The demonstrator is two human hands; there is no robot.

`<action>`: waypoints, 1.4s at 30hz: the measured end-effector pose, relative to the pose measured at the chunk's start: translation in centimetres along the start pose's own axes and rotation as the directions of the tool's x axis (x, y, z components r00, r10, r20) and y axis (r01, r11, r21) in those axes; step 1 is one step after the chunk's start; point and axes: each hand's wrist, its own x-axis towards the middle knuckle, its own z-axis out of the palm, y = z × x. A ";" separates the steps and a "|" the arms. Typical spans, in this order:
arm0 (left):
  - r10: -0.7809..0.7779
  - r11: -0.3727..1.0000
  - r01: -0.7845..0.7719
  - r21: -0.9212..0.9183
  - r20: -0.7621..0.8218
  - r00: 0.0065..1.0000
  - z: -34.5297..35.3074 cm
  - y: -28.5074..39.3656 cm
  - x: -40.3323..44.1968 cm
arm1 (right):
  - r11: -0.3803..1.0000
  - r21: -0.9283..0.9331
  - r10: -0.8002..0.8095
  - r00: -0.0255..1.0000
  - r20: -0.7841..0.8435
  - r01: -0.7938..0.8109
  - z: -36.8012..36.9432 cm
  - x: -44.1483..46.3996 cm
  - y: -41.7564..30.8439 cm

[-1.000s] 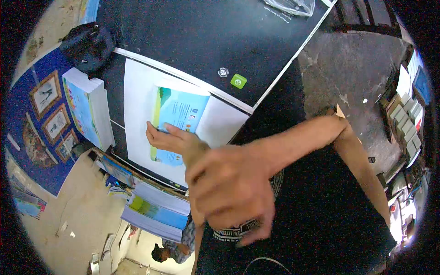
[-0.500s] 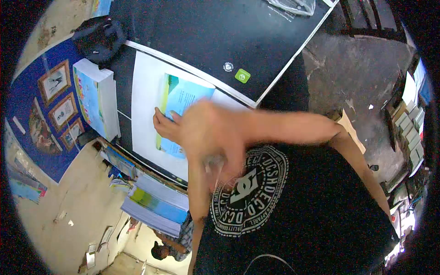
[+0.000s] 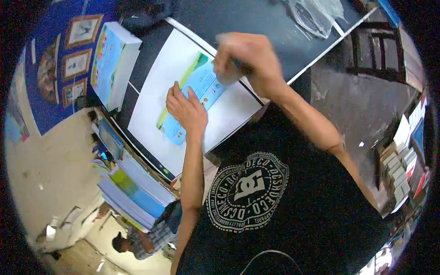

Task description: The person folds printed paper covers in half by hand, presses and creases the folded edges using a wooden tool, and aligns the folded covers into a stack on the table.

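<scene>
Two bare hands over the printed blue booklet (image 3: 208, 87), lying on the white sheet (image 3: 151, 94) on the table (image 3: 147, 64): left hand (image 3: 188, 110) flat across it with thumb and fingers apart, right hand (image 3: 247, 59) curled above the far end, too smeared to tell whether that grip's around anything. Could probably get creased if pressed unevenly, or skid along with the sheet from too light a hold by the left. Can't read the small print, or see the booklet's far right corner, blocked behind blurry knuckles.
</scene>
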 end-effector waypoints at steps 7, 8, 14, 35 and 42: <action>-0.017 0.999 0.016 -0.036 -0.050 0.999 -0.1 -0.8 -0.2 | 0.842 -0.321 -0.307 0.874 0.376 0.434 2.7 -1.9 2.3; -0.008 0.998 0.006 -0.066 -0.036 0.999 -0.2 -1.0 -0.2 | 0.832 -0.434 -0.205 0.919 0.337 0.345 2.3 -2.1 5.1; 0.115 0.971 -0.054 -0.234 0.255 0.960 -4.7 -6.9 3.4 | 0.945 -0.317 -0.049 0.991 0.122 0.085 2.4 -1.8 6.0; 0.306 0.894 -0.013 -0.449 0.587 0.749 -3.0 -13.2 7.1 | 0.879 -0.340 -0.144 0.866 0.478 0.334 15.5 -6.7 7.1; 0.395 0.886 -0.089 -0.456 0.637 0.662 -2.5 -13.4 8.2 | 0.760 -0.475 -0.073 0.785 0.616 0.443 16.7 -7.2 11.4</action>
